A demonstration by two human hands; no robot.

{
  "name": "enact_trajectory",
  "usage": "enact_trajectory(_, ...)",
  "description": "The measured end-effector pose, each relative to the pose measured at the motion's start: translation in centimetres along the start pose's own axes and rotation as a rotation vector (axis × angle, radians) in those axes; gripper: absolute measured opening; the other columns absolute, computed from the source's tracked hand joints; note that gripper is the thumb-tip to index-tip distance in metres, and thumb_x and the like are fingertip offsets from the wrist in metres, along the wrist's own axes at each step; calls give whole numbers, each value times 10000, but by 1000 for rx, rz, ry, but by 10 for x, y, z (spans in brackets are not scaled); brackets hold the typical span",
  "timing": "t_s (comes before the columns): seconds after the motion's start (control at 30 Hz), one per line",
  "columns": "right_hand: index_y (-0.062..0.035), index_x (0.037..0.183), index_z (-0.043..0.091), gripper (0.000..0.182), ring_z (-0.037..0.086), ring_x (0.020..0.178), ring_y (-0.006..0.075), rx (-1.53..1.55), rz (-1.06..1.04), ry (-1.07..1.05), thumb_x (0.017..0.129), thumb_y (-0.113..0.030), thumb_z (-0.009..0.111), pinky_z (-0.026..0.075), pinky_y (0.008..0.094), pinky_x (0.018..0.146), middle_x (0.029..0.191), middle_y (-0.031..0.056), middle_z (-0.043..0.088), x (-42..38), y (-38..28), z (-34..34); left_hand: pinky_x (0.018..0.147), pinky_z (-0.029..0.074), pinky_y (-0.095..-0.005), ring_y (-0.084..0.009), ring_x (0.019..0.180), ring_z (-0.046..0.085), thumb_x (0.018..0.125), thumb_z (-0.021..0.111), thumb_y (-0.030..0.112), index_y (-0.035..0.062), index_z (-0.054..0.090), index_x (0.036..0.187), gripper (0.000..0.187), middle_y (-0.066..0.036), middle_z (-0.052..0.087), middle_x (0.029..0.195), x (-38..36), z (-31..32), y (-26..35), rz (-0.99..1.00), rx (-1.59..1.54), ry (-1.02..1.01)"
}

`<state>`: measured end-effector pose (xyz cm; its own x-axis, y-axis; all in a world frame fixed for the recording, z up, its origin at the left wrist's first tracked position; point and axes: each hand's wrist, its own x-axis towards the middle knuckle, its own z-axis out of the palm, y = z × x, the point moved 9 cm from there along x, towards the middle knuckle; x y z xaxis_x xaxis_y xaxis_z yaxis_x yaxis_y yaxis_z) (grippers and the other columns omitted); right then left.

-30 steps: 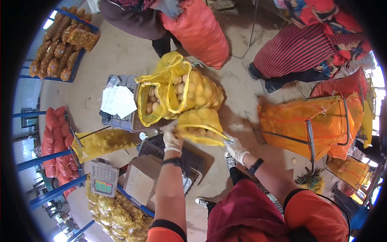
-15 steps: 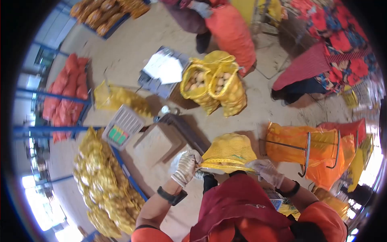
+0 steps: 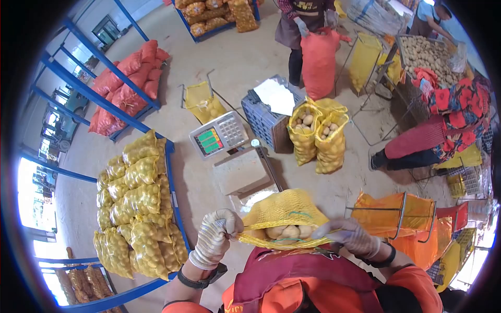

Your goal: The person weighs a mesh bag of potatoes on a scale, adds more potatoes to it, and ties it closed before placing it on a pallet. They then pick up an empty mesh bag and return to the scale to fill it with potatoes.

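Between my two gloved hands hangs a yellow mesh bag [image 3: 282, 207], its mouth parted enough to show potatoes [image 3: 289, 232] inside. My left hand [image 3: 216, 235], in a striped white glove, is closed on the left end of the bag's rim. On the opposite end of the rim, my right hand [image 3: 350, 236] grips the mesh, its fingers slightly blurred. Just beyond the bag lies a scale platform [image 3: 242, 172], with a scale display [image 3: 218, 134] showing green panels behind it.
Two filled yellow potato bags [image 3: 316, 136] stand past the scale by a blue crate [image 3: 266, 117]. Stacked yellow sacks [image 3: 138, 203] fill a blue-framed rack at left. Orange bags [image 3: 391, 214] hang on a metal stand at right. Co-workers stand by a red sack [image 3: 319, 62] and a potato table [image 3: 425, 60].
The bag is raised closer to me and its mouth now shows potatoes. My head view has tilted up, bringing more of the hall into sight.
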<state>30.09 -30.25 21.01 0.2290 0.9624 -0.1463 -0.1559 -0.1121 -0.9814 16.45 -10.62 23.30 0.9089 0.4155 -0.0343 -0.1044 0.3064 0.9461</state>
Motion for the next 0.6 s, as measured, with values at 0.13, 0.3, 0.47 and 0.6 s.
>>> enact_trajectory(0.13,-35,986,621,219,555,610,76,-66,84,-98,848,-92,460,470,223,549,854,47,643,31,16,36,540,351,-252,-150,574,440,722,688,383,112,426,612,392,-8,421,571,-19,-66,-14,-55,26,217)
enact_trajectory(0.3,-52,996,615,235,478,499,48,69,115,158,854,-113,438,434,198,441,821,27,607,101,39,29,619,404,-296,-173,616,475,716,688,372,104,468,643,355,-21,444,566,-7,-147,-35,134,-115,370)
enact_trajectory(0.47,-61,1047,592,251,446,479,40,244,184,161,846,-124,456,423,199,416,606,-37,496,161,38,32,611,435,-330,-173,580,455,808,520,99,107,430,627,202,-15,420,581,1,-194,-41,163,-280,474)
enact_trajectory(0.6,-61,1076,589,273,411,435,61,92,200,165,868,-196,476,408,231,422,555,-11,471,172,46,31,617,459,-340,-183,577,467,754,468,-1,94,457,617,167,-30,428,578,-5,-209,-41,72,-457,569)
